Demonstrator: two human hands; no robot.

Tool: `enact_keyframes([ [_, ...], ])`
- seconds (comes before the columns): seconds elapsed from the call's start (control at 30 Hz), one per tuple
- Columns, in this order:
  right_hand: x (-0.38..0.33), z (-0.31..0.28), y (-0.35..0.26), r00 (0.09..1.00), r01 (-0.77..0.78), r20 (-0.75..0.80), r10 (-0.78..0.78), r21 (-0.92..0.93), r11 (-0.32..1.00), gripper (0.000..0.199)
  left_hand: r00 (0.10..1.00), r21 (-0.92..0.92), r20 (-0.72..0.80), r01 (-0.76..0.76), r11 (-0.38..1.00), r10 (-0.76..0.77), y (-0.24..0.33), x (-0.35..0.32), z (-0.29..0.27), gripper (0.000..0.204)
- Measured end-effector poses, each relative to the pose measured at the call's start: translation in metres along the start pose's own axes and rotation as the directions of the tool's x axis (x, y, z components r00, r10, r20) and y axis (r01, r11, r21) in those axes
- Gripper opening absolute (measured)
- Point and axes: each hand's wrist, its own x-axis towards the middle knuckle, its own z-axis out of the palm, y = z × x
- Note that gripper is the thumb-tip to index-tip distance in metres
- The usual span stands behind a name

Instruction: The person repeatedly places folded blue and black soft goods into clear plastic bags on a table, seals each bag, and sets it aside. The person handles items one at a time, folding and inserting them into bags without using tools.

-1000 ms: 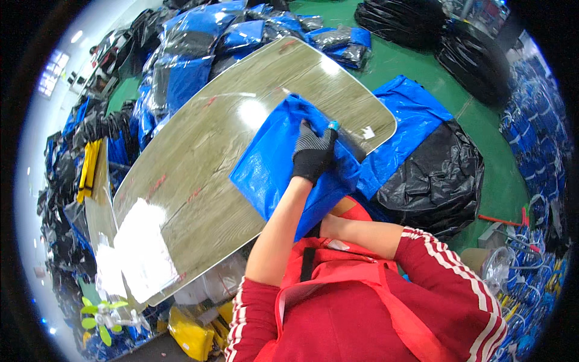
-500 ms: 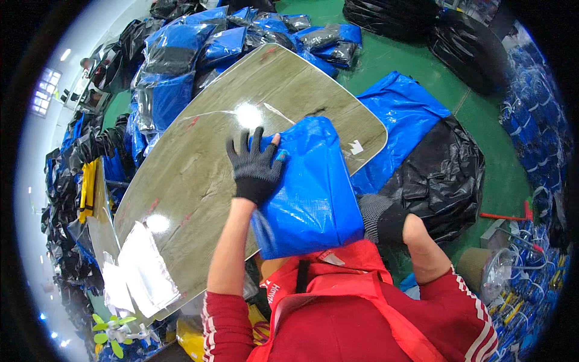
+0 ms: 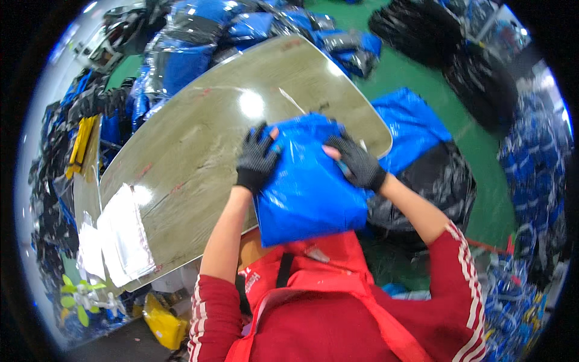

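A folded blue plastic sheet, glossy and creased, lies over the near edge of a brown wood-grain table and against my red apron. My left hand, in a dark grey glove with bare fingertips, grips its left side near the far corner. On the opposite side my right hand, gloved the same way, is closed around the upper right edge, thumb lying on top. The sheet's underside and parts of the fingers are hidden.
A larger blue and black bundle lies right of the table on the green floor. Plastic-wrapped blue packs are heaped beyond it. White papers and a small green fan are at the left. Black bundles stand far right.
My right hand has come up from the sheet's lower right side to its upper right edge. My left hand's spread fingers have drawn in. The view has shifted slightly.
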Motion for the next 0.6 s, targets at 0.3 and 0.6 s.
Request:
enact_keyframes([
  [0.3,0.008,-0.026,-0.057,0.978,0.01,0.203,0.051,-0.292,0.956,0.029,0.994,-0.622,0.107,0.043,0.782,0.03,-0.012,-0.056,-0.014,0.041],
  [0.6,0.107,0.049,-0.048,0.691,-0.669,0.407,0.598,0.674,0.315,0.056,0.685,-0.601,0.009,0.586,0.544,-0.729,-0.01,-0.149,-0.029,0.067],
])
